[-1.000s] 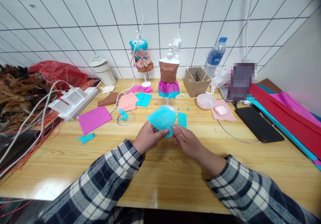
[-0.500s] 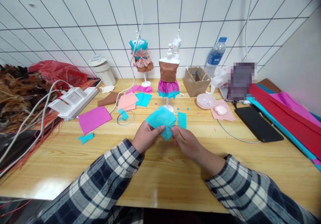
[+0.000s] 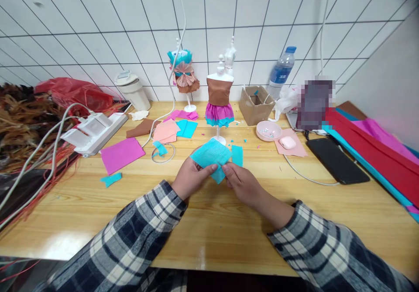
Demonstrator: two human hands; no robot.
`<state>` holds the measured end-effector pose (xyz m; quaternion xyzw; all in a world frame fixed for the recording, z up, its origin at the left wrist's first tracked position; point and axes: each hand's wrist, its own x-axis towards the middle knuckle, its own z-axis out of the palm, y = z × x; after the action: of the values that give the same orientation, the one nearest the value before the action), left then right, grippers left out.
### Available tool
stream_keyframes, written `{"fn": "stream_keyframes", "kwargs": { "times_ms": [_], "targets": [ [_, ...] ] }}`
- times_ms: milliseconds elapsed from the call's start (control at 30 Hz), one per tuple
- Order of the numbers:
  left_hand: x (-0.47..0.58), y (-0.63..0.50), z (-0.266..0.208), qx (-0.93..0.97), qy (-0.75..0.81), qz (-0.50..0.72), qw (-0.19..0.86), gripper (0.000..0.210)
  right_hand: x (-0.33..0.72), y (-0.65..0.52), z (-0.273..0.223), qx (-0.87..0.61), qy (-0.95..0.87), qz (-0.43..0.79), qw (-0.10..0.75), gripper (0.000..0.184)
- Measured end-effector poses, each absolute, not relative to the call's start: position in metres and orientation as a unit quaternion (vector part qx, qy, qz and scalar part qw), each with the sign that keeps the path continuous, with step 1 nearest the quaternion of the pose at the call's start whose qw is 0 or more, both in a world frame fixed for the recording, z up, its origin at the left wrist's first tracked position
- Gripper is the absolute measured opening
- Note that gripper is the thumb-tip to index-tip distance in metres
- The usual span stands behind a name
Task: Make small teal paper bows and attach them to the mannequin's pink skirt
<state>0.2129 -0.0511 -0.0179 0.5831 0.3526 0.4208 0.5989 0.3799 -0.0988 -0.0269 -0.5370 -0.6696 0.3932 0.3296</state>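
- Magenta paper (image 3: pixel 122 156) lies toward the table's (image 3: pixel 209 231) left edge.
- The left hand (image 3: pixel 191 177) clamps a turquoise sheet (image 3: pixel 209 154), held above the table between front and back edges.
- A brown-topped dress form (image 3: pixel 219 92) stands between sheet and back edge.
- The right hand (image 3: pixel 244 185) pinches the sheet's right side.
- A black phone (image 3: pixel 338 161) rests nearer the right edge.

The table (image 3: pixel 209 235) (wood-grained) bears a pink bowl (image 3: pixel 269 139).
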Motion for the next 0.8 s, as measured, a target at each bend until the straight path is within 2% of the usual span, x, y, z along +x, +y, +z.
{"fn": "stream_keyframes", "kwargs": {
  "times_ms": [800],
  "targets": [
    [0.2132,-0.0537,-0.0167,0.594,0.338,0.373,0.627,0.037,0.3793,-0.0999,-0.0334,-0.553,-0.649,0.401,0.335,0.044]
  ]
}}
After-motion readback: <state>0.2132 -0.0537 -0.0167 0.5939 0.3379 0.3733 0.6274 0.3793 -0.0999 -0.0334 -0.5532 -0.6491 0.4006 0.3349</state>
